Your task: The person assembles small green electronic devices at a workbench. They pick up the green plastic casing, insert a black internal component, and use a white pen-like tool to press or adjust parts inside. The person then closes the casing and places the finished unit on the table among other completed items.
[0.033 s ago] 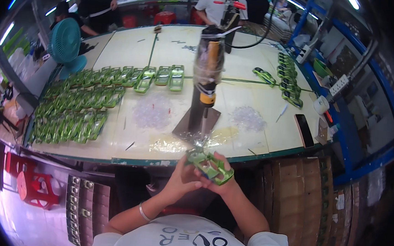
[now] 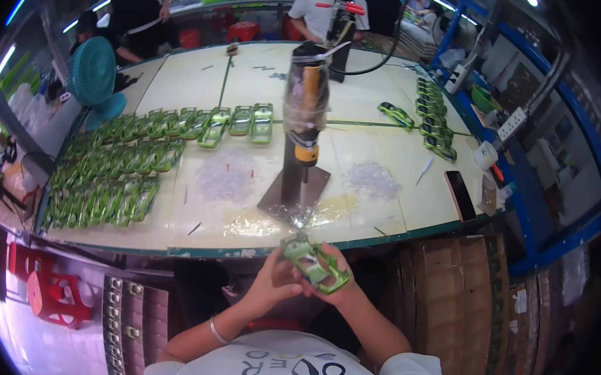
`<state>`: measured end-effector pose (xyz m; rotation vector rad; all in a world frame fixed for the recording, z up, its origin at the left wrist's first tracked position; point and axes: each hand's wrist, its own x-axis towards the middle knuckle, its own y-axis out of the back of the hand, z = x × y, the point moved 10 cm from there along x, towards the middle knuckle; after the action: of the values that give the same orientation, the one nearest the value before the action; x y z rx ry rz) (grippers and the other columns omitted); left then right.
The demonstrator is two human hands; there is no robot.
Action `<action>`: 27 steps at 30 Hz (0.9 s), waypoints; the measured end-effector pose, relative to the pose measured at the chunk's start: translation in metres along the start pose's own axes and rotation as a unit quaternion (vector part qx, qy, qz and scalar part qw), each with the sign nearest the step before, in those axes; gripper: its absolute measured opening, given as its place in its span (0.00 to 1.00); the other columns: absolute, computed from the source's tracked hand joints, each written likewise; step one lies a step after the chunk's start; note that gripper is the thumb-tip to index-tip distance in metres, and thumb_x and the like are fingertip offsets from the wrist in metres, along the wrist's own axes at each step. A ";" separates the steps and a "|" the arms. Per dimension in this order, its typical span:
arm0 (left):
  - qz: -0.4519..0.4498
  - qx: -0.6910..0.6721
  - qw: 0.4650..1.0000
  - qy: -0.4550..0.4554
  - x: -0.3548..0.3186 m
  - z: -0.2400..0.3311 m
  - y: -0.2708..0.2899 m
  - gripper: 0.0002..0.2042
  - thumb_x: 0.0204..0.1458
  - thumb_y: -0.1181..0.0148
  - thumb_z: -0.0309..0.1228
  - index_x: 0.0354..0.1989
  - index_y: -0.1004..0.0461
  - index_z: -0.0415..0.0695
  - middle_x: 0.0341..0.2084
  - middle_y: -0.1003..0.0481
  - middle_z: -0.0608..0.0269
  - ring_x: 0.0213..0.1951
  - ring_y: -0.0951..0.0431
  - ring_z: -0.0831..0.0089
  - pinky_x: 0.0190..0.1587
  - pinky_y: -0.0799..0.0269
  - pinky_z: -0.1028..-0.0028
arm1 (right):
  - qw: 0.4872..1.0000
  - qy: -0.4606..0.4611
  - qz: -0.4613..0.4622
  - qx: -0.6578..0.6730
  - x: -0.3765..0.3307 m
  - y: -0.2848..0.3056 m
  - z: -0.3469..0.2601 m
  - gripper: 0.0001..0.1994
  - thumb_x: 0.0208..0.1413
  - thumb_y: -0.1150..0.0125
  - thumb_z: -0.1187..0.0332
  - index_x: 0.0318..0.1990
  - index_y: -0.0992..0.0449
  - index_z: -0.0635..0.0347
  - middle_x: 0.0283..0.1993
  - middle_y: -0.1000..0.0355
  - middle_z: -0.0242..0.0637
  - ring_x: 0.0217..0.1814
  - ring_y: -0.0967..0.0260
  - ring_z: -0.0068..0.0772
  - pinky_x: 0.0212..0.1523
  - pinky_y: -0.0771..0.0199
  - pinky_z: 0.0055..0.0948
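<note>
Well, left hand [image 2: 273,283], right hand [image 2: 342,293]: both gripping a shiny green openwork plastic shell [image 2: 321,272], some fingers hidden.
Upright black-and-yellow power driver [image 2: 310,90]: tip contact unclear.

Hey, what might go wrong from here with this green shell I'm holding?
Your left hand and right hand hold the green shell off the table, so it might drop if the grip loosens. The power tool points down near the shell's far end, so contact could scratch it. The loose clear pieces might scatter if knocked.

Teal fan [image 2: 91,70], smartphone [image 2: 460,196], red stool [image 2: 39,295]
</note>
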<state>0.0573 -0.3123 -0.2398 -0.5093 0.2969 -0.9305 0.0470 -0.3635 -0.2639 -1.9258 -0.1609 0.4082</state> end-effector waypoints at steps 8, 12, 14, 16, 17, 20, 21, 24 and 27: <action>0.056 0.078 0.984 0.153 -0.046 -0.065 0.041 0.19 0.46 0.47 0.21 0.48 0.40 0.34 0.42 0.32 0.49 0.44 0.30 0.68 0.47 0.35 0.72 | 0.985 0.147 0.065 0.060 -0.094 0.038 -0.049 0.27 0.54 0.64 0.47 0.50 0.40 0.63 0.40 0.35 0.53 0.33 0.31 0.45 0.30 0.28 0.37; 0.081 0.085 0.979 0.165 -0.045 -0.070 0.047 0.17 0.46 0.47 0.22 0.46 0.38 0.34 0.41 0.31 0.50 0.43 0.29 0.69 0.47 0.35 0.73 | 0.926 0.294 0.186 -0.149 -0.114 0.057 -0.169 0.22 0.55 0.64 0.54 0.48 0.39 0.62 0.38 0.33 0.43 0.33 0.32 0.40 0.27 0.28 0.32; 0.090 0.089 0.981 0.150 -0.042 -0.062 0.047 0.16 0.46 0.47 0.22 0.45 0.37 0.34 0.40 0.30 0.50 0.42 0.29 0.69 0.46 0.34 0.74 | 0.891 0.351 0.218 -0.186 -0.110 0.061 -0.229 0.19 0.54 0.62 0.59 0.49 0.39 0.60 0.38 0.33 0.40 0.33 0.32 0.39 0.28 0.28 0.33; 0.113 0.100 0.980 0.129 -0.044 -0.053 0.052 0.14 0.46 0.47 0.22 0.43 0.35 0.33 0.38 0.29 0.50 0.40 0.28 0.70 0.45 0.33 0.74 | 0.849 0.327 0.240 -0.338 -0.090 0.050 -0.277 0.16 0.52 0.56 0.64 0.48 0.37 0.57 0.40 0.34 0.39 0.37 0.34 0.36 0.34 0.30 0.33; 0.147 0.116 0.976 0.108 -0.047 -0.046 0.060 0.13 0.46 0.46 0.22 0.41 0.34 0.33 0.37 0.28 0.51 0.39 0.28 0.70 0.44 0.33 0.74 | 0.780 0.330 0.277 -0.455 -0.078 0.051 -0.301 0.16 0.51 0.55 0.65 0.48 0.37 0.57 0.40 0.34 0.39 0.39 0.34 0.37 0.36 0.32 0.33; 0.250 0.166 0.954 0.015 -0.054 -0.007 0.079 0.08 0.45 0.45 0.21 0.35 0.31 0.33 0.29 0.26 0.55 0.33 0.26 0.73 0.37 0.30 0.77 | 0.531 0.293 0.338 -0.720 -0.041 0.055 -0.347 0.19 0.48 0.51 0.67 0.50 0.38 0.57 0.43 0.35 0.41 0.44 0.37 0.39 0.44 0.36 0.34; 0.282 0.203 0.937 -0.034 -0.055 0.016 0.080 0.07 0.45 0.46 0.21 0.34 0.31 0.34 0.27 0.26 0.56 0.30 0.25 0.74 0.35 0.29 0.79 | 0.466 0.260 0.336 -0.777 -0.030 0.056 -0.353 0.20 0.47 0.50 0.68 0.50 0.38 0.56 0.45 0.36 0.42 0.47 0.39 0.39 0.47 0.39 0.33; 0.375 0.442 0.783 -0.228 -0.071 0.084 0.104 0.05 0.44 0.47 0.21 0.30 0.31 0.35 0.23 0.28 0.60 0.25 0.28 0.75 0.31 0.33 0.79 | 0.285 0.234 0.306 -0.878 0.001 0.060 -0.356 0.21 0.44 0.48 0.67 0.50 0.36 0.52 0.48 0.39 0.43 0.52 0.43 0.40 0.50 0.43 0.34; 0.427 0.604 0.607 -0.290 -0.077 0.132 0.110 0.05 0.40 0.47 0.20 0.28 0.32 0.37 0.26 0.31 0.55 0.31 0.32 0.65 0.35 0.38 0.71 | 0.160 0.215 0.306 -0.914 0.019 0.052 -0.360 0.21 0.44 0.46 0.67 0.50 0.35 0.49 0.48 0.40 0.41 0.53 0.46 0.38 0.52 0.47 0.33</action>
<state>0.1490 -0.1569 -0.1854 0.6222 -0.6742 0.1673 0.1891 -0.6920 -0.1951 -4.4863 1.2886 -0.2675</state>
